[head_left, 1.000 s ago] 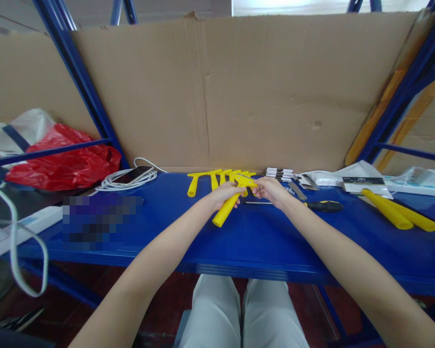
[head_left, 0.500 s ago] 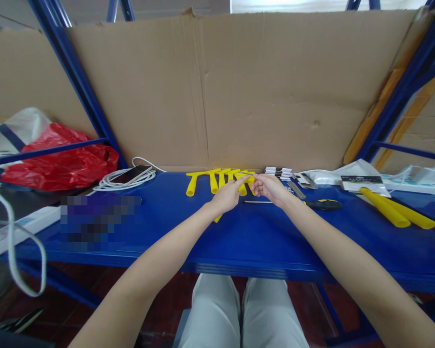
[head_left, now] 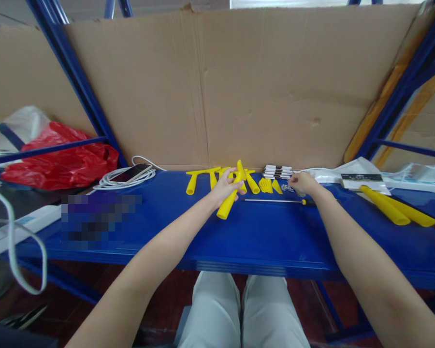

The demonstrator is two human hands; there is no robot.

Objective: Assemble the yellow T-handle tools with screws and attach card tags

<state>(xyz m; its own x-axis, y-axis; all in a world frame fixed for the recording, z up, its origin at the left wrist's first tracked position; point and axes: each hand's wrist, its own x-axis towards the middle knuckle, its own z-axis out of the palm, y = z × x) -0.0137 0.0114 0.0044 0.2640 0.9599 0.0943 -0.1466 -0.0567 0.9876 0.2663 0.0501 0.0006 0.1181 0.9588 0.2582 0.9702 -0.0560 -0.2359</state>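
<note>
The yellow T-shaped handle (head_left: 227, 205) was above the blue counter (head_left: 159, 217), left fingers (head_left: 230, 181) curled closed around it. Farther right, the right hand (head_left: 304, 183) bent over small parts, its grip unclear. Beyond stood the cardboard panel (head_left: 257, 87).

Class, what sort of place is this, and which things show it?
Probably a small assembly workbench: a screwdriver, matching yellow handles laid in a row, and a blue metal table.
</note>
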